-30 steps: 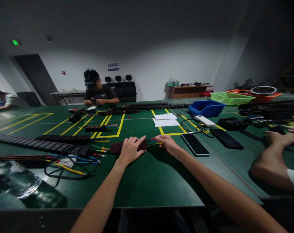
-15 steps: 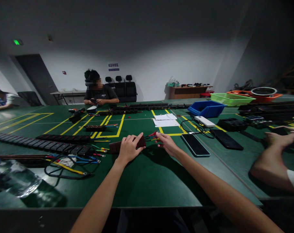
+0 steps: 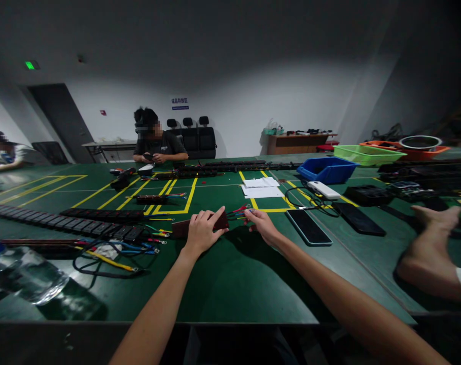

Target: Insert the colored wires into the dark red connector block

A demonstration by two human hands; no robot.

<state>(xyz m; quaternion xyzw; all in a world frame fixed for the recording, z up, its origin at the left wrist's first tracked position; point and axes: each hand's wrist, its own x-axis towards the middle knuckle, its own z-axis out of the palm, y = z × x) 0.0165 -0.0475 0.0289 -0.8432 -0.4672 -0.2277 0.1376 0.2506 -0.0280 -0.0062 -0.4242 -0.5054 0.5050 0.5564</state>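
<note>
Left hand [image 3: 202, 232] lies curled over the right end of a dark brown block [image 3: 200, 225] on the green desk [image 3: 230, 284], fingers closed on its far edge and pinning it flat. Right hand [image 3: 261, 225] pinches the coloured wires [image 3: 240, 211] that leave the block's right end, thumb and fingertips closed on them just beside it. To work well here, I judge the block should stay pressed down and each wire be gripped close to its end, one at a time, so none bends or slips.

Far right, a blue bin [image 3: 326, 170] stands with its contents hidden; beyond it a green tray [image 3: 367, 153] looks shallow, and an orange tray [image 3: 424, 148] carries a dark round ring [image 3: 420, 141].
</note>
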